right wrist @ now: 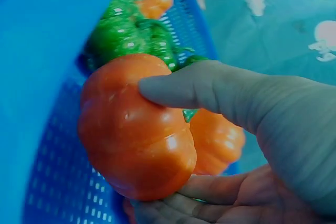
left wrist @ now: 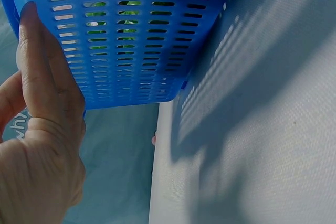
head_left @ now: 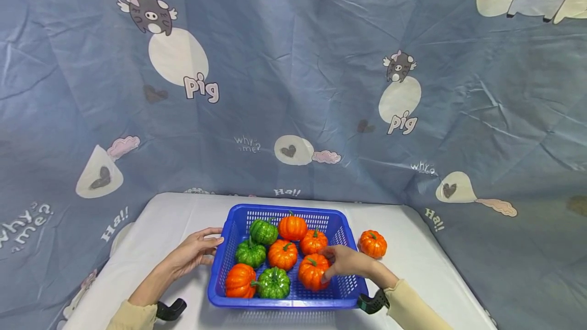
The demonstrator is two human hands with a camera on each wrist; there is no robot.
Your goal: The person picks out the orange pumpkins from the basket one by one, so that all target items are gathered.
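A blue plastic basket (head_left: 284, 303) with slotted walls stands on the white table, holding several orange pumpkins and three green ones. My right hand (head_left: 346, 261) holds a shiny orange pumpkin (head_left: 312, 272) inside the basket's right part; in the right wrist view the thumb (right wrist: 178, 88) presses one side and the fingers curl under the other. At the left rim is my left hand (head_left: 194, 251), its fairly straight fingers lying against the basket's outer wall (left wrist: 126, 61). Green pumpkins (head_left: 273, 283) and another orange pumpkin (head_left: 240, 280) sit on the basket's left side.
One orange pumpkin (head_left: 373, 244) lies on the table (head_left: 408, 274) just outside the basket's right wall. Behind the table hangs a blue-grey cloth (head_left: 293, 90) with pig prints, which continues down both sides. Each wrist wears a dark band.
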